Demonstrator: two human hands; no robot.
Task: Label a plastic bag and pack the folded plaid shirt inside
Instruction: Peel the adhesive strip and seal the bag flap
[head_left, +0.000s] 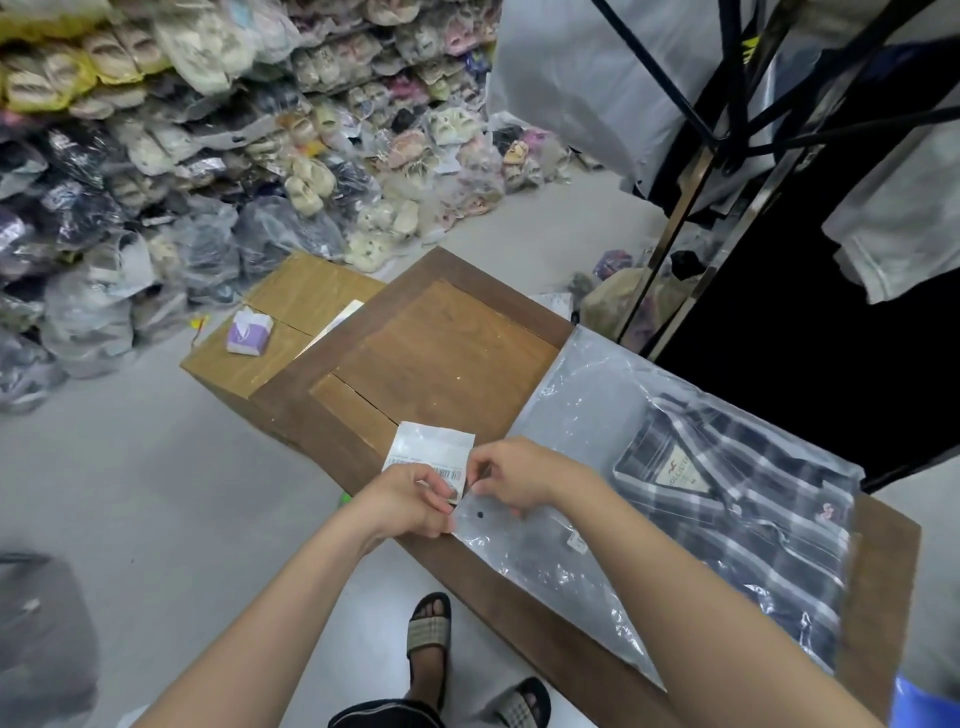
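A clear plastic bag (571, 415) lies spread over a folded dark plaid shirt (737, 499) on the right part of the wooden table (447, 343). Whether the shirt is inside the bag or under it I cannot tell. My left hand (410, 499) pinches a white sheet with a barcode label (431, 452) at the bag's near left corner. My right hand (519, 475) pinches the same label's edge from the other side, just above the bag's corner. Both hands meet over the table's front edge.
A cardboard box (280, 322) with a purple tissue pack (249, 332) stands left of the table. Bagged slippers (208, 130) are piled high behind. A black metal rack (727, 130) with hanging clothes stands at right. My sandalled feet (431, 639) are below the table edge.
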